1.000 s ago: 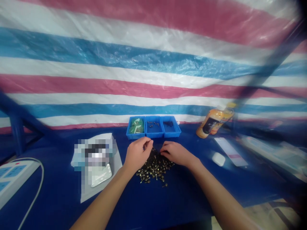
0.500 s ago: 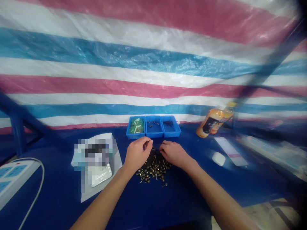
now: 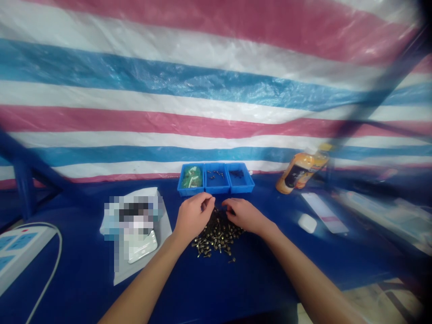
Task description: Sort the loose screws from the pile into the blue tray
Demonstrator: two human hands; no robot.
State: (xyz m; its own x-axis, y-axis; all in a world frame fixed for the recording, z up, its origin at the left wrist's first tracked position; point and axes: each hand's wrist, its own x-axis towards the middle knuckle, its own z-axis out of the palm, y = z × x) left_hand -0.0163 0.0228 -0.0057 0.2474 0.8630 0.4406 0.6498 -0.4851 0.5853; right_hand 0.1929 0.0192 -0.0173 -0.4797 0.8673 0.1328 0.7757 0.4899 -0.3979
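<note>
A heap of small brass-coloured screws point(image 3: 218, 237) lies on the blue table in front of me. My left hand point(image 3: 193, 215) rests at the heap's left far edge, fingers curled in a loose pinch; what they hold is too small to make out. My right hand point(image 3: 243, 214) sits at the heap's right far edge, fingertips pinched together close to the left hand's. Just beyond both hands stand three joined blue bins point(image 3: 216, 178): the left holds green and white parts, the middle a few screws, the right dark parts.
A white sheet with a phone-like device point(image 3: 143, 246) lies to the left, a power strip point(image 3: 16, 253) at the far left. An orange bottle point(image 3: 301, 171), a white oval object point(image 3: 307, 223) and a card lie to the right. A striped plastic sheet hangs behind.
My right hand has crept slightly left toward my left hand over the heap. The left hand has hardly moved.
</note>
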